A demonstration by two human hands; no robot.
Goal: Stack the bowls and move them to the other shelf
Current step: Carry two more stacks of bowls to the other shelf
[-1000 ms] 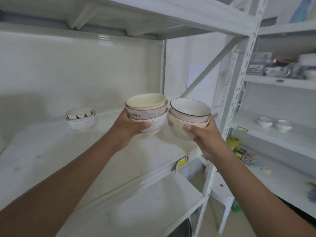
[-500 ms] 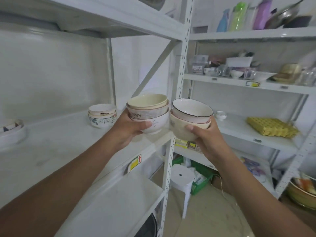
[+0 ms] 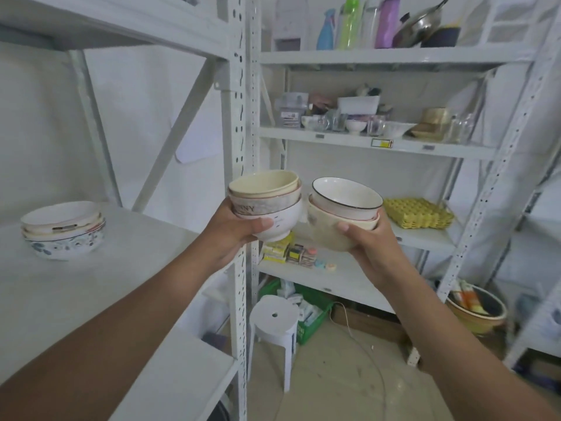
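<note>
My left hand (image 3: 233, 235) grips a stack of three nested bowls (image 3: 267, 202): a cream one on top, a grey lettered one, a white footed one below. Beside it my right hand (image 3: 370, 247) holds a second stack of bowls (image 3: 343, 214), a black-rimmed white bowl nested in a pink-rimmed one and a beige one. Both stacks are in the air in front of the upright post (image 3: 239, 123) between two white shelf units. Another bowl stack (image 3: 63, 230) rests on the left shelf (image 3: 127, 262).
The right unit's middle shelf (image 3: 425, 238) carries a yellow tray (image 3: 419, 212); the shelf below has small boxes (image 3: 288, 252). Cups and glasses (image 3: 364, 123) crowd the shelf above, bottles and a pan the top. A white stool (image 3: 274, 320), green crate and basin stand on the floor.
The view has swung right from the left shelf toward the right unit. Both hands keep their bowl stacks side by side, now in front of the post.
</note>
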